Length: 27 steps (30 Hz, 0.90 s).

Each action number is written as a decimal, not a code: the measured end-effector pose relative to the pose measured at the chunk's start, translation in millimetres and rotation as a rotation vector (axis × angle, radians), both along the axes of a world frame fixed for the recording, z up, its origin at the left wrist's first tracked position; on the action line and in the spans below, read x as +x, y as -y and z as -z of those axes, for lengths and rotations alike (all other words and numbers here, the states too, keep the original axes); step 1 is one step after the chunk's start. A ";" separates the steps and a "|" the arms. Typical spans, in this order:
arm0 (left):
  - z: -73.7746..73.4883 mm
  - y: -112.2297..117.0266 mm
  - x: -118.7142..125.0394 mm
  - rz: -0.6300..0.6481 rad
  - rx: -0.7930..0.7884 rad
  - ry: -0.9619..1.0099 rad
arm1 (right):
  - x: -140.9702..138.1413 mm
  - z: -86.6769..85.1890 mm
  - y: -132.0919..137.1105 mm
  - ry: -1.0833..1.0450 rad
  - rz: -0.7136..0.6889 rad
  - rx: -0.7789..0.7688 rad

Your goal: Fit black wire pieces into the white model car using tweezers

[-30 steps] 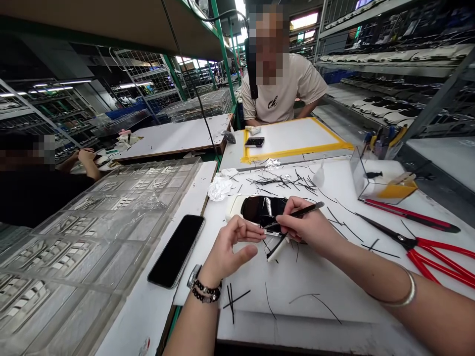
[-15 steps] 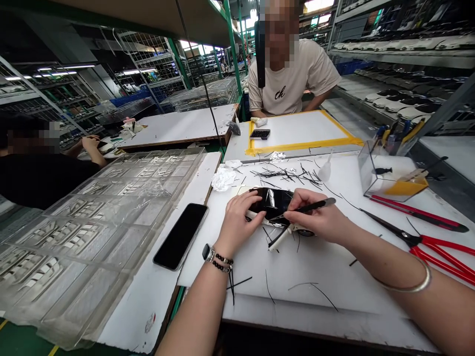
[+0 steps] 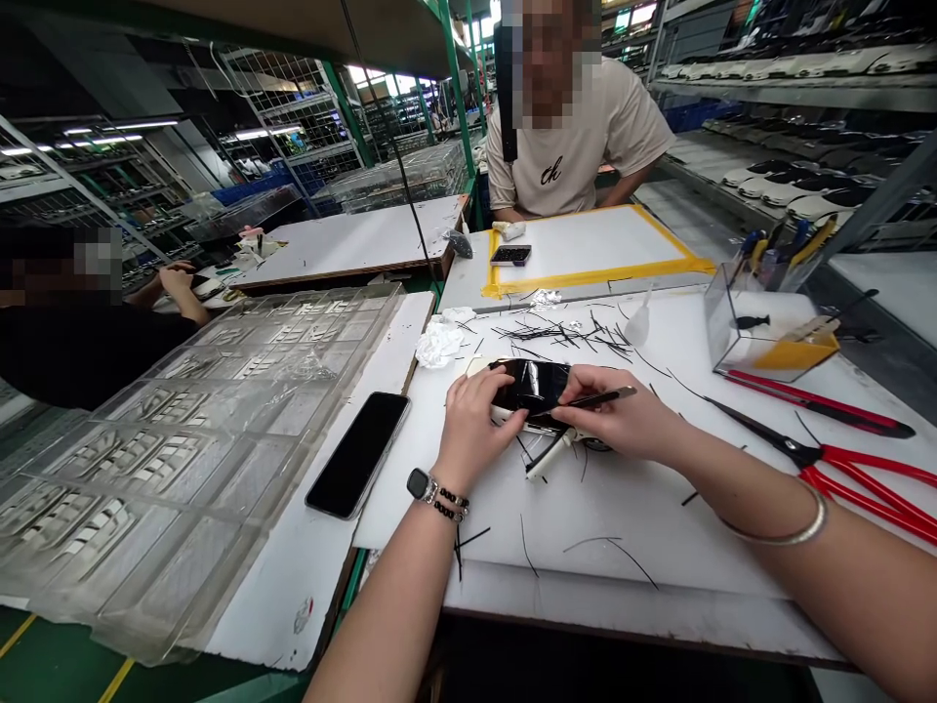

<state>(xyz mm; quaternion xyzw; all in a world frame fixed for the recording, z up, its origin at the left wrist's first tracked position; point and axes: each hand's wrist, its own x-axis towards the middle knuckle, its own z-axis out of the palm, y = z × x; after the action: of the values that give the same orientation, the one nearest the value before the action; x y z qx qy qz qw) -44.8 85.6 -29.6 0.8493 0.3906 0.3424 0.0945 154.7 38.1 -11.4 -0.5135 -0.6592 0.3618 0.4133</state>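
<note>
On the model car (image 3: 534, 381), left hand (image 3: 475, 415) rests half-open; right hand (image 3: 622, 420) pinches black tool (image 3: 613, 395).

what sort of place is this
Probably a model-car factory or workshop: rows of miniature car bodies fill metal shelves, pale parts sit in a clear compartmented tray, and a black-and-white model car rests on the workbench.

A white model car (image 3: 533, 381) with a shiny black top is set upright, stretched left to right. Its near door (image 3: 548, 457) is swung open. Dark tweezers (image 3: 612, 396) are held at its near side, back end pointing right.
</note>
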 end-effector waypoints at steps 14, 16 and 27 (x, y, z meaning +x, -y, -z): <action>0.3 0.3 0.8 0.004 0.012 -0.026 | 1.1 2.2 -0.4 0.087 0.040 0.041; 0.0 0.5 0.7 0.001 0.009 -0.027 | 2.0 1.4 0.1 0.100 0.040 0.040; 0.4 1.0 1.1 -0.009 0.005 -0.026 | 0.7 -3.2 1.3 -0.010 0.066 -0.065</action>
<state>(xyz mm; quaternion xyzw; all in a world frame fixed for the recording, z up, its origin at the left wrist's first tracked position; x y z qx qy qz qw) -43.7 84.6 -30.0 0.8521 0.3947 0.3327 0.0859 155.4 36.7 -8.2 -0.5461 -0.6278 0.3717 0.4116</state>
